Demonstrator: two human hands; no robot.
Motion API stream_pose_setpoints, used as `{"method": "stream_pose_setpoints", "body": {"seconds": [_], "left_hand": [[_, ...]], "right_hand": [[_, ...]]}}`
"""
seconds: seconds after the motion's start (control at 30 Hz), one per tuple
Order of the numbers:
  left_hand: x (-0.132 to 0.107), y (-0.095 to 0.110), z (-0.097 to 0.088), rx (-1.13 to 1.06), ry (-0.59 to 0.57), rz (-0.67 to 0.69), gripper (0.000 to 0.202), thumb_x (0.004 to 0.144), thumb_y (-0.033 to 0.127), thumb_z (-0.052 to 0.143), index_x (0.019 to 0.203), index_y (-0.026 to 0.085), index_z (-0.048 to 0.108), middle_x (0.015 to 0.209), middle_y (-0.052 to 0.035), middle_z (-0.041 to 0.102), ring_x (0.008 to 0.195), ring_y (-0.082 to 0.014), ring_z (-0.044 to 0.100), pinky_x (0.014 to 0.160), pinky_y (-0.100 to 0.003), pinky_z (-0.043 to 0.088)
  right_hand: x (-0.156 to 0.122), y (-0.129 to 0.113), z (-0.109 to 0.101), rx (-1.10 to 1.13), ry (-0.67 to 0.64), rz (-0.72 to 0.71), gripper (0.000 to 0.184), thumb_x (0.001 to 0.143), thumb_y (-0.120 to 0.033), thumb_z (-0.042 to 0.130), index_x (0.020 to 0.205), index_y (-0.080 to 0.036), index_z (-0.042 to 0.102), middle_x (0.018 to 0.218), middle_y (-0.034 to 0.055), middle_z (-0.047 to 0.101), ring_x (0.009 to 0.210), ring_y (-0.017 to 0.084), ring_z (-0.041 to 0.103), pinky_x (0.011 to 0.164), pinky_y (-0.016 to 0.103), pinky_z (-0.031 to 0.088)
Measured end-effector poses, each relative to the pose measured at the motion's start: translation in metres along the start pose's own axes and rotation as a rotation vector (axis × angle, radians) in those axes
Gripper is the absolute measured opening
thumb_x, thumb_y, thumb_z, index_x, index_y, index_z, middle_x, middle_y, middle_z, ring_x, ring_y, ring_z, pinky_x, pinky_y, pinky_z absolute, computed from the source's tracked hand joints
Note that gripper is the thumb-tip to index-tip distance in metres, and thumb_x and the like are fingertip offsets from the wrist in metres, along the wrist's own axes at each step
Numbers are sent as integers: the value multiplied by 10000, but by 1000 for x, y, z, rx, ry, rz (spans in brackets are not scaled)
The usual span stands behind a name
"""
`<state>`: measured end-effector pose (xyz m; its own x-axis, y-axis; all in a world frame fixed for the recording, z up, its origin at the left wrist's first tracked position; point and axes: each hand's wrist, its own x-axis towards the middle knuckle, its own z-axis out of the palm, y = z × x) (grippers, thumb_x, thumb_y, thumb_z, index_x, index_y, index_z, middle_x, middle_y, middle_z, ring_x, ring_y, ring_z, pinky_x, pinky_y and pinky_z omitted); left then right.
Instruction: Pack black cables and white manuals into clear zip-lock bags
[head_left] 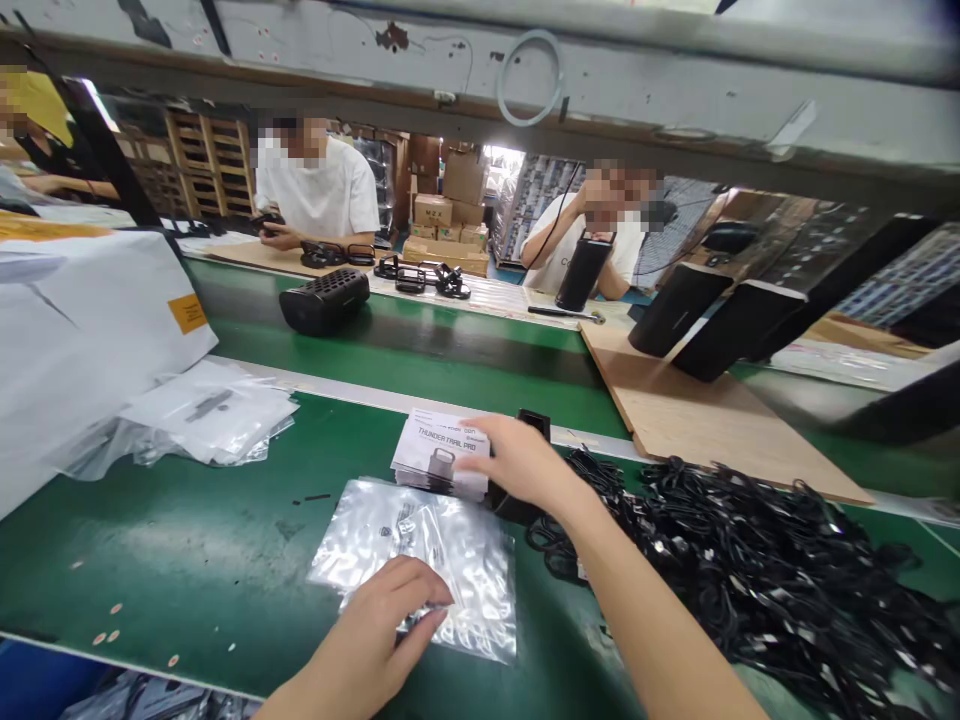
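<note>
Booklets (429, 453) — "THUNDER TRAIL" on top

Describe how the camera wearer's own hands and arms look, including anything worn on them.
The left hand and right hand are both bare, with no gloves and no rings to be seen. The right forearm shows no sleeve, watch, bracelet or marking. Only a little of the left forearm is in view, with no sleeve showing there either.

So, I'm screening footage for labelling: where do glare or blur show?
Head view: glare streaks the clear bags by the left hand; head view: the black cable pile looks softer toward the right edge; head view: the title on the printed stack reads clearly.
</note>
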<state>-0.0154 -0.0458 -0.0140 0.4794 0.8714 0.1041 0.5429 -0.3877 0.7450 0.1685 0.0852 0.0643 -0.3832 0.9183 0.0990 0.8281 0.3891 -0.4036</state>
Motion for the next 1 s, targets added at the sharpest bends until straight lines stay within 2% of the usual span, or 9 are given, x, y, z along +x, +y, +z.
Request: {"method": "stream_pose_setpoints", "body": {"seconds": [0.1,0.2,0.33,0.47,0.6,0.8,0.9,0.97,1.0], "left_hand": [[1,2,-1,-45,47,-26,183,867,193,415,914,227,588,960,-49,621,917,-183,576,789,-287,476],[14,10,2,-148,38,-142,271,873,274,409,1103,248,550,1169,-65,572,1048,-207,556,873,-317,470],[51,22,20,-345,-24,-241,538,862,324,410,1369,193,282,1421,-99,332,1187,-247,467,980,-385,403],[81,29,43,-450,73,-210,581,819,253,486,1365,192,297,1428,-78,312,1253,-272,372,1020,-436,341],[89,39,58,-538,41,-246,597,833,231,451,1385,173,231,1442,-71,277,1251,-256,376,1032,-423,325],[88,50,60,-637,-66,-256,620,842,198,411,1401,121,152,1464,-84,211,1282,-221,318,1062,-368,270],[74,45,51,-470,-75,-215,606,849,220,410,1399,142,171,1468,-93,199,1284,-217,316,1030,-357,333],[58,37,44,-168,-67,-92,525,850,223,424,1360,226,297,1439,-64,298,1270,-231,349,1018,-407,351],[49,31,40,-9,-50,-8,485,843,204,436,1320,261,367,1413,-50,354,1255,-243,374,1010,-443,356]], "right_hand": [[-9,30,-20,-11,209,261,384,857,-422,390,1052,-135,555,1034,138,601,931,252,559,776,346,390],[-32,59,-26,27,222,389,342,861,-360,346,880,-134,601,831,105,640,776,230,589,675,322,412],[-79,66,-9,138,101,366,212,792,-214,433,815,-165,638,741,38,654,667,168,602,619,258,446],[-104,52,19,296,116,282,283,770,-222,526,1045,-186,581,887,32,635,647,138,593,646,254,473],[-105,53,31,316,215,277,179,813,-214,485,946,-183,601,854,41,622,708,172,587,701,298,460],[-118,65,22,279,224,308,156,810,-228,523,944,-179,587,799,31,607,635,161,573,641,292,471],[-123,48,9,129,423,272,235,832,-282,511,1036,-175,554,793,36,568,594,152,540,588,290,470],[-118,29,2,36,528,121,205,865,-260,460,1021,-178,563,815,54,567,692,172,555,643,305,471],[-111,19,1,14,509,18,181,871,-227,446,984,-178,579,842,66,580,766,183,562,694,315,470]]}}
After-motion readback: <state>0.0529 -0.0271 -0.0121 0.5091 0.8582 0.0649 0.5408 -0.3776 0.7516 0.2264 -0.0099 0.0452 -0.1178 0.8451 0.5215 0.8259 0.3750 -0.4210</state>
